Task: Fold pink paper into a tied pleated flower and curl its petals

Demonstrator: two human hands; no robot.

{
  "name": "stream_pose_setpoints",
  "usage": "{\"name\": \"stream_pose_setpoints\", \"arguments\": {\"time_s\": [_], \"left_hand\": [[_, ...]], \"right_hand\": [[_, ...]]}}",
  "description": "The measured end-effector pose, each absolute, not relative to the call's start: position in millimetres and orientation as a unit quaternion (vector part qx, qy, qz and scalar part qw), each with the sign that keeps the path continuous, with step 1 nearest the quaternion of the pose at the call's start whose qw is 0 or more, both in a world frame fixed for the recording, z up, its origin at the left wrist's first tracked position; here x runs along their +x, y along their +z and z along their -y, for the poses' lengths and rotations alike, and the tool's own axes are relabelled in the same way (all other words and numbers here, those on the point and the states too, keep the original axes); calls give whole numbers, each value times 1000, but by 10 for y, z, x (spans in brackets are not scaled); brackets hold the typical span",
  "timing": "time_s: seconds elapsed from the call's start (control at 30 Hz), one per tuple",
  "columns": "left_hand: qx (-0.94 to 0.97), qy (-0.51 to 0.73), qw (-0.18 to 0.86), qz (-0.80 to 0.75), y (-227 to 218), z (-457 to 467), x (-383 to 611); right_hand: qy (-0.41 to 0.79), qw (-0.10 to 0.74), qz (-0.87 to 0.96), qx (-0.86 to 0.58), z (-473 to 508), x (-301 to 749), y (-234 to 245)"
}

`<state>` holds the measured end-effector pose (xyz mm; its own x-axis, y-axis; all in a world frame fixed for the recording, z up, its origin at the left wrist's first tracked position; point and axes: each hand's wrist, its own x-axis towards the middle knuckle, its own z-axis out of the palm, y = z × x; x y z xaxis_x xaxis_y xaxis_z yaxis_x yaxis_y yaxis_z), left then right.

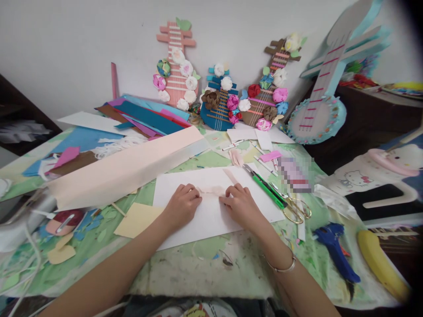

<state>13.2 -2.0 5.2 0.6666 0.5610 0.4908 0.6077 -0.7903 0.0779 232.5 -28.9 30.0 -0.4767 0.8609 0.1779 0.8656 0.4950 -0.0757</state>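
A small, crinkled strip of pale pink paper (210,192) stretches between my hands above a white sheet (208,225). My left hand (183,203) pinches its left end with curled fingers. At the other end, the fingers of my right hand (241,206) are closed on the same strip. Another narrow pale pink strip (230,175) lies just behind my right hand. To the right rest a green utility knife (269,189) and gold-handled scissors (296,210). A bunched pale pink paper piece (235,157) sits beyond the sheet.
Flower-trimmed paper instruments (178,66) lean against the wall. A long peach sheet (128,169) and coloured papers (148,115) lie at left. On the right are a blue glue gun (337,251), a banana (381,264) and a white cup (357,174). Paper scraps (87,224) litter the left side.
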Motion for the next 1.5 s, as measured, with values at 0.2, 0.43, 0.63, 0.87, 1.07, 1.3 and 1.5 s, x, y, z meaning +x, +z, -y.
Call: {"name": "stream_pose_setpoints", "arguments": {"time_s": [0.2, 0.43, 0.63, 0.87, 1.07, 1.3, 1.5], "left_hand": [[-893, -294, -32, 339, 58, 45, 133], [-799, -316, -141, 491, -13, -108, 177], [-792, -271, -206, 508, -34, -183, 196], [-690, -312, -467, 457, 197, -78, 156], [-563, -317, -629, 433, 211, -49, 190], [-549, -324, -629, 445, 183, -67, 163], [-524, -329, -674, 403, 221, -38, 110]], "right_hand": [[77, 180, 848, -493, 230, 2331, 217], [130, 289, 754, -576, 25, 2282, 21], [190, 265, 765, -555, -29, 2148, 47], [443, 367, 627, -525, 61, 2152, 87], [586, 400, 515, -481, 129, 2141, 130], [643, 393, 496, -430, 213, 2080, 264], [641, 422, 495, -407, 234, 2086, 266]]}}
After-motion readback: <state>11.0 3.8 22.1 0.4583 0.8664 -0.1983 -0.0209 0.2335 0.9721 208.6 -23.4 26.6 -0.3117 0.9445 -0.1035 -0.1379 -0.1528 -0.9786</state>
